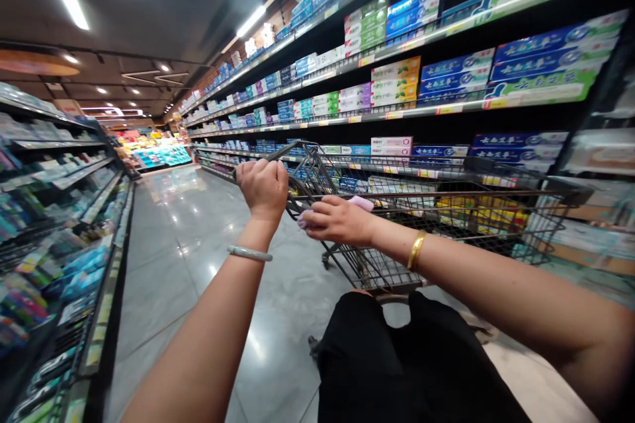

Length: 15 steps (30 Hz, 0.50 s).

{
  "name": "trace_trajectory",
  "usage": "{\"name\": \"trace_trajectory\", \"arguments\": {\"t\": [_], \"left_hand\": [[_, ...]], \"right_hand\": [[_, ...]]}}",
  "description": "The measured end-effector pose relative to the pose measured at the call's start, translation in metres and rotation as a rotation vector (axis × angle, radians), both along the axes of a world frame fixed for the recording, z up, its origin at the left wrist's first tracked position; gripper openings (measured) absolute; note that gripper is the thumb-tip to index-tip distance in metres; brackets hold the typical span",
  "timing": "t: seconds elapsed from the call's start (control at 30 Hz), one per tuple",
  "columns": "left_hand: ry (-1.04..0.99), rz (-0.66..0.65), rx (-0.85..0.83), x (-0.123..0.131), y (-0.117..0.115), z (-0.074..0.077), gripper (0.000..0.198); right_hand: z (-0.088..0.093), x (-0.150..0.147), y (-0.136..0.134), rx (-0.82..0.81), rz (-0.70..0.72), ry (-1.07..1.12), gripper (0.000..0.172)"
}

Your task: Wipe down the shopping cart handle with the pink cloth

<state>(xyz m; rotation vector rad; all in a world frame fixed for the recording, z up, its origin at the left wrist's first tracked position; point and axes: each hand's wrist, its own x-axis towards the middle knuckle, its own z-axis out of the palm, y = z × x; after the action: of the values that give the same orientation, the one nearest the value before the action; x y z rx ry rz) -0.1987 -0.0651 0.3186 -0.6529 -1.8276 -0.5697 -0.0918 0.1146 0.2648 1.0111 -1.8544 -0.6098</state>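
Observation:
A dark wire shopping cart (421,194) stands in front of me, turned toward the shelves on the right. My left hand (262,186) is closed in a fist around the far end of its handle, a grey bangle (249,253) on the wrist. Nearer the basket, my right hand (337,219) is closed on a lilac, soft-looking cloth (362,203) at the handle. The cloth shows on both sides of the fingers; its middle is hidden under the palm. A gold bracelet (416,250) circles the right wrist.
Long shelves (337,119) of boxed toothpaste (456,73) line the right side, close beside the cart. Packed lower shelves (94,211) run along the left. Between them a shiny grey tiled floor (163,244) leads to a bright display (161,155) at the far end.

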Motion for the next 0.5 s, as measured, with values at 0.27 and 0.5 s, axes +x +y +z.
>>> {"name": "trace_trajectory", "arguments": {"t": [0.27, 0.5], "left_hand": [[0.021, 0.038, -0.006, -0.003, 0.001, 0.000, 0.043], [0.041, 0.001, 0.047, -0.008, 0.002, -0.001, 0.042]], "right_hand": [[-0.025, 0.017, 0.008, -0.098, -0.134, -0.050, 0.018], [-0.017, 0.014, 0.014, -0.161, -0.121, 0.035, 0.019]]}}
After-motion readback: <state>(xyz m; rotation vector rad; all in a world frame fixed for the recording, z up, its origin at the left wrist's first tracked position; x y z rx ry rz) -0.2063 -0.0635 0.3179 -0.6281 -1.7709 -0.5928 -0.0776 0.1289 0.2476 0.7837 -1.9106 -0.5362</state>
